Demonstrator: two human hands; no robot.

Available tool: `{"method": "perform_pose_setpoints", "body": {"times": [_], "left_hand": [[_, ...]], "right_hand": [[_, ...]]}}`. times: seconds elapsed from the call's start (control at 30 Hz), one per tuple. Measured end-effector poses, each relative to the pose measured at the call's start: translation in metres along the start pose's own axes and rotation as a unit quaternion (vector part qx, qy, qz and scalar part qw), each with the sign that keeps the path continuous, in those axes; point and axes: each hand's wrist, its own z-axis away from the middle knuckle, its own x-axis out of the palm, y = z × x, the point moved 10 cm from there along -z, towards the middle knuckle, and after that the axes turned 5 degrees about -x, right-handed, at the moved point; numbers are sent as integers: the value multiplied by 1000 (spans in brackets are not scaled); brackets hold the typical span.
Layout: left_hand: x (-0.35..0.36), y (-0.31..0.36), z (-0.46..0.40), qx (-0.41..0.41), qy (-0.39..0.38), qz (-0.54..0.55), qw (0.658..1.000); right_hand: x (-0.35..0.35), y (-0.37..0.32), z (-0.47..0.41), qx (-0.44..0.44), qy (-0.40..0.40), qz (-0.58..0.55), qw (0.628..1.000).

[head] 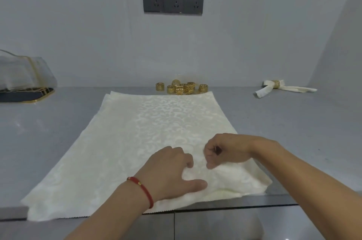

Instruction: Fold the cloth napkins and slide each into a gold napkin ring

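Now both hands pinch the napkin [137, 132].
Left hand [168, 171] and right hand [225, 151] gather its near edge; gold rings [181, 87] sit just beyond it.

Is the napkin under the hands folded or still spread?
Mostly spread: the napkin lies flat on the counter, with only its near right part bunched.
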Motion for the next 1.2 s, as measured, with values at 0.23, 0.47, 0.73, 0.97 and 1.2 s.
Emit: {"method": "perform_pose_setpoints", "body": {"times": [0.23, 0.47, 0.73, 0.97, 1.2], "left_hand": [[-6, 11, -5, 19, -32, -51, 998], [-7, 7, -9, -6, -81, -31, 996], [-19, 5, -12, -23, -79, -17, 997], [-30, -24, -22, -45, 8, 54, 997], [-28, -16, -14, -49, 40, 20, 998]], "right_hand": [[-19, -11, -1, -21, 34, -26, 999], [-32, -23, 0, -14, 29, 9, 999], [-60, -55, -26, -48, 98, 111, 988], [-50, -6, -7, -25, 144, 38, 988], [-56, 53, 13, -3, 260, 5, 966]]}}
